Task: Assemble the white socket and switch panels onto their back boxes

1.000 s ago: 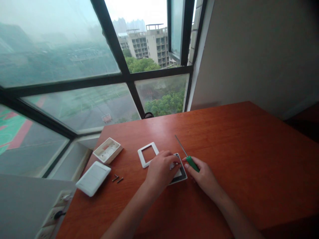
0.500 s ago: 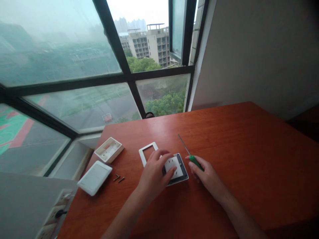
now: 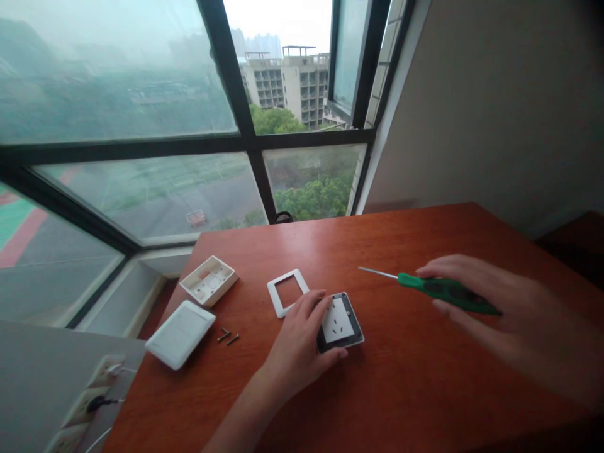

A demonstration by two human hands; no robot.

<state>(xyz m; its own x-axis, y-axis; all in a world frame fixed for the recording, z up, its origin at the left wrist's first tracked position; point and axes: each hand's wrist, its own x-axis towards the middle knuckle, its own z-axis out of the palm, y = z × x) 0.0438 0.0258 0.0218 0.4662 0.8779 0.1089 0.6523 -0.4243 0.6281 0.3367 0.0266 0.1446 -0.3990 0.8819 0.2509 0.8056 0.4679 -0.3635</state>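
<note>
A wall socket point(image 3: 338, 322) with a white face and dark surround lies on the table, set in a white box. My left hand point(image 3: 302, 333) grips its left side, the thumb along the near edge and the fingers over the far edge. Off to the right, my right hand point(image 3: 500, 314) holds a green-handled screwdriver point(image 3: 438, 290), its shaft pointing left above the table. A white frame point(image 3: 279, 302) with a square opening lies just beyond my left hand, which partly covers it.
At the table's left side are an open white back box point(image 3: 214, 289), a white cover plate point(image 3: 180, 335) and several loose screws point(image 3: 229, 336). The reddish wooden table point(image 3: 425, 390) stands against a window point(image 3: 141, 148). Wall outlets point(image 3: 85, 402) with plugged cables are at lower left.
My right hand has swung right and nearer the camera with the screwdriver, away from the socket. My left thumb has moved from the socket's face to its near edge.
</note>
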